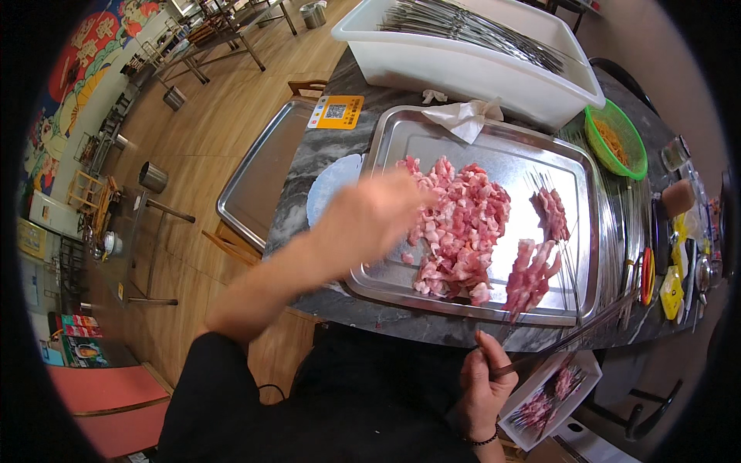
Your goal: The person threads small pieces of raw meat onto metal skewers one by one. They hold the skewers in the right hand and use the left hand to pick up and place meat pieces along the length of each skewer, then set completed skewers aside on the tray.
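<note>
My left hand (376,214), blurred, is over the left edge of a pile of raw meat pieces (463,214) on a metal tray (393,283). Whether it holds anything cannot be told. Below the table edge, my right hand (489,376) is closed on a long, thin, dark rod, seemingly a skewer (556,346), which slants up to the right. Meat threaded on skewers (529,278) lies on the tray's right side, nearer than a second group of skewered meat (553,214). Bare metal skewers (570,272) lie beside them.
A white tub (474,69) of metal skewers stands behind the tray. A green basket (616,142) with orange-coloured contents is at right, above more skewers and small tools. A crumpled tissue (463,118) lies on the tray's rim. Low at right, a white box (515,431) holds skewered meat.
</note>
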Demonstrator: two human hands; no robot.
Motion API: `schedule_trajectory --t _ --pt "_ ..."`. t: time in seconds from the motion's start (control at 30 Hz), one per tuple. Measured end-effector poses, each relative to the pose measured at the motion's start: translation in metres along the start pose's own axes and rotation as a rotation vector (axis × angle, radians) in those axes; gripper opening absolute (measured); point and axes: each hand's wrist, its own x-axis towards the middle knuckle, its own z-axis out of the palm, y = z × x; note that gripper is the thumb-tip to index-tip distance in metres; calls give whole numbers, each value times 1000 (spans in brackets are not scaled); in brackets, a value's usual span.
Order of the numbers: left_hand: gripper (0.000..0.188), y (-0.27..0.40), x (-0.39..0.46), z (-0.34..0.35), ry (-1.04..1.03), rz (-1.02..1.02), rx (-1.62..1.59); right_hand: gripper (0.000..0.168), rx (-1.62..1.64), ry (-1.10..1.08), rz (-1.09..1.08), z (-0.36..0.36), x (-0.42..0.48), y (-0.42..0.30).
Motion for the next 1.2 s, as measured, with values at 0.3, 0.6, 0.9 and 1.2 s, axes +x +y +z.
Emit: schedule_trajectory --t 0.3,0.6,0.9,1.2 --pt "13 -59 20 4 74 -14 -11 28 -172 -45 -54 -6 0 7" --pt "25 10 -17 -17 -42 -668 -1173 32 -325 -157 -128 -3 2 -3" --pt "25 36 -32 -7 31 -599 -1172 33 -353 -146 -72 -3 -3 -7" --pt "27 62 -59 7 265 -558 -1413 28 -233 -179 -90 11 -8 10"
